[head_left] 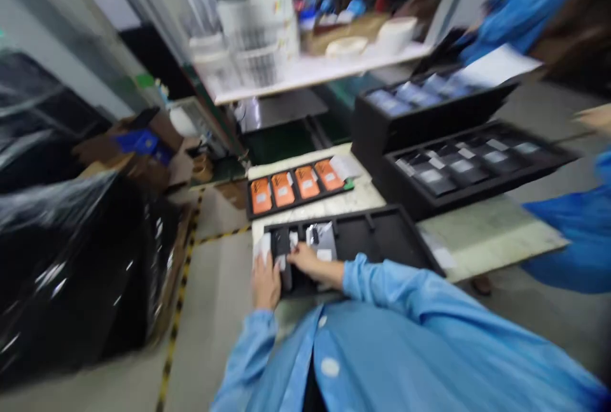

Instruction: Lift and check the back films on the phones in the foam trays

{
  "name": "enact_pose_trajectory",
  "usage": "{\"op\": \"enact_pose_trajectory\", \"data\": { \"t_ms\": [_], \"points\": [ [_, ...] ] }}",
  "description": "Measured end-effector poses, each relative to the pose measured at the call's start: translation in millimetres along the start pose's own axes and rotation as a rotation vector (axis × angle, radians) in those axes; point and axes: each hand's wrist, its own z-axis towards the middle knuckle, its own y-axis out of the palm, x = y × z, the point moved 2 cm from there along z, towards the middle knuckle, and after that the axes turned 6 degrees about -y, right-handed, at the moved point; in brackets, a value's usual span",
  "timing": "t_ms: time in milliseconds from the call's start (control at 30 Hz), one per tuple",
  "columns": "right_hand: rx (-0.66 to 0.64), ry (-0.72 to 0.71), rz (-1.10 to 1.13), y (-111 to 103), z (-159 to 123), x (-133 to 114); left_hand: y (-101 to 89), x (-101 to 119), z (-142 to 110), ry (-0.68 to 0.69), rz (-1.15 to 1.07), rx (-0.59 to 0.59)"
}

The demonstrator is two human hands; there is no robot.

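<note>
A black compartment tray [382, 234] lies on the table in front of me. At its left end is a dark flat packaged piece [280, 243] with a small white label; beside it sits a grey bagged piece [322, 237], also with a white label. My left hand [266, 283] rests at the tray's left edge, fingers stretched out, their tips against a white paper [263, 246]. Pinched together, the fingers of my right hand [305, 260] are over the dark piece near its label. What they hold is too small and blurred to name.
Behind lies a tray of orange packs [282, 190]. To the right are stacked black trays [415, 202] of bagged pieces, with a white sheet [499, 67] on top. A co-worker's blue sleeve [573, 227] is at right. Black plastic wrap [76, 272] covers a load at left.
</note>
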Motion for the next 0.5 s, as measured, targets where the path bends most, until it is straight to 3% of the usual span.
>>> {"op": "enact_pose_trajectory", "data": {
  "t_ms": [133, 367, 500],
  "points": [
    [0.009, -0.065, 0.128, -9.3, 15.4, 9.9, 9.4, -11.6, 5.1, -0.072, 0.062, -0.054],
    [0.112, -0.107, 0.353, -83.9, -7.0, 16.2, 11.8, -18.2, -0.8, -0.049, 0.013, -0.013],
    [0.157, -0.108, 0.418, -105.2, -21.4, 20.2, 9.9, -16.0, -1.4, 0.021, -0.003, -0.048]
  ]
}}
